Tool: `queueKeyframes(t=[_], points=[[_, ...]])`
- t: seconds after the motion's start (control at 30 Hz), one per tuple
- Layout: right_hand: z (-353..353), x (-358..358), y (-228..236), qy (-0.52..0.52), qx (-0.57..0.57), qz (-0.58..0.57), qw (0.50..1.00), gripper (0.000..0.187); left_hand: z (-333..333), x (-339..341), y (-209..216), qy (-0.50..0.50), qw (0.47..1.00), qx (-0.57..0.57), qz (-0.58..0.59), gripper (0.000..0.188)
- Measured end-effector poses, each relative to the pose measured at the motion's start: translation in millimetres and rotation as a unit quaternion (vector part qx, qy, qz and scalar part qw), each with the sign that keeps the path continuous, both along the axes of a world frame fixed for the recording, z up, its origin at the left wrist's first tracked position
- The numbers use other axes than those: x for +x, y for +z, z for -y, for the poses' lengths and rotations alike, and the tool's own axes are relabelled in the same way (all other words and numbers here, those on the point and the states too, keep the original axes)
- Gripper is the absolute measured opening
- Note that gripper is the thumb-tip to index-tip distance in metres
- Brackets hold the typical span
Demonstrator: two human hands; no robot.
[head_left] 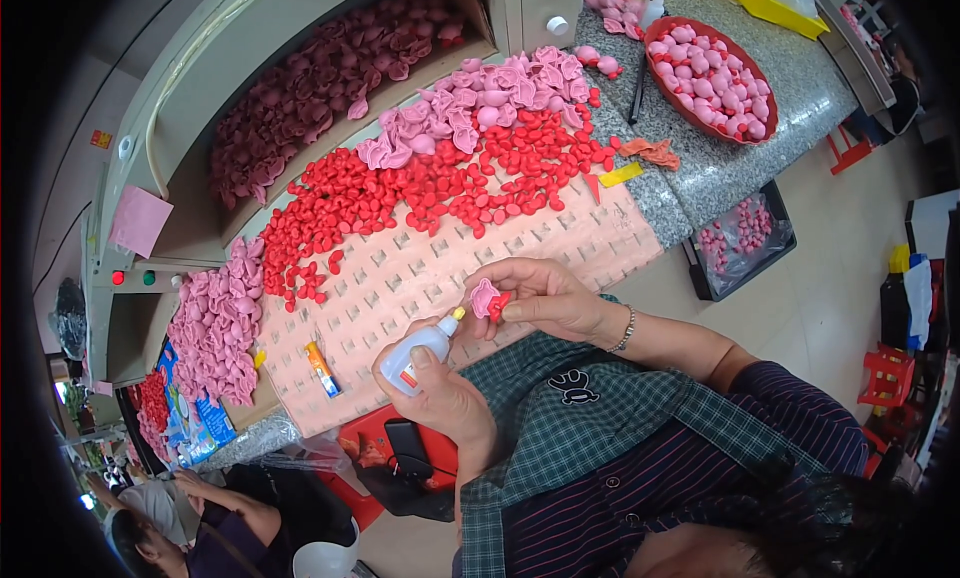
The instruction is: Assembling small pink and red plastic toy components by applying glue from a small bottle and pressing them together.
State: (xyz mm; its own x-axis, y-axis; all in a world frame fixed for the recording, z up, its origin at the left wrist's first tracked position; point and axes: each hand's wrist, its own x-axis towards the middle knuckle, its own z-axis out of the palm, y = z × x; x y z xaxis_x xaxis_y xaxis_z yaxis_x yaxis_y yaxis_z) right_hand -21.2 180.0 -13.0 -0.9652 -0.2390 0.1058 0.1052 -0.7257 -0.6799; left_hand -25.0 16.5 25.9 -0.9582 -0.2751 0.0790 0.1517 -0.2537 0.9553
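Note:
A small squeeze bottle [405,366] with a pale body and yellow tip is gripped in my left hand [445,403]. Its nozzle points up and right, close beside a pink cup-shaped piece [485,296] joined or held with a red piece [497,306]. My right hand [545,296] pinches these between thumb and fingers; whether the nozzle touches them I cannot tell. Both hands are over the near edge of a pink mat [400,278] with rows of small marks. Many red pieces [430,193] and pink pieces [490,93] are heaped on its far side.
An orange and blue tube [322,370] lies on the mat. More pink pieces [215,323] are piled at left, others inside a grey machine opening [300,108]. At back right stands a red basket [655,83] of pink pieces; a black crate [785,246] is lower. Another person [215,528] sits lower left.

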Motion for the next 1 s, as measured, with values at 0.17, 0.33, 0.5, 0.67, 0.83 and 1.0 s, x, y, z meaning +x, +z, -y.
queueKeyframes(t=[0.17,0.33,0.5,0.67,0.83,1.0], points=[[-0.6,0.5,3.2,0.002,-0.027,0.025,0.999,0.047,2.1,-1.4,-0.1,-0.009,1.0,0.003,-0.004,0.031],[-0.2,-0.7,0.8,0.006,-0.011,0.005,1.0,0.047,1.8,-0.7,-0.3,-0.004,1.0,-0.002,-0.008,0.031],[-0.1,-0.3,0.7,0.004,-0.006,0.001,1.0,0.047,0.7,-1.2,0.3,-0.007,1.0,-0.014,-0.017,0.031],[1.1,0.0,2.6,-0.013,-0.014,0.012,1.0,0.047,1.2,-0.2,3.6,0.001,0.998,-0.051,-0.032,0.031],[0.4,0.1,2.2,-0.011,-0.003,0.005,1.0,0.046,-0.9,0.3,4.9,0.003,0.998,-0.053,-0.032,0.032],[1.2,0.2,1.9,-0.014,-0.007,-0.006,1.0,0.046,-0.5,0.6,5.1,0.002,0.997,-0.06,-0.038,0.032]])
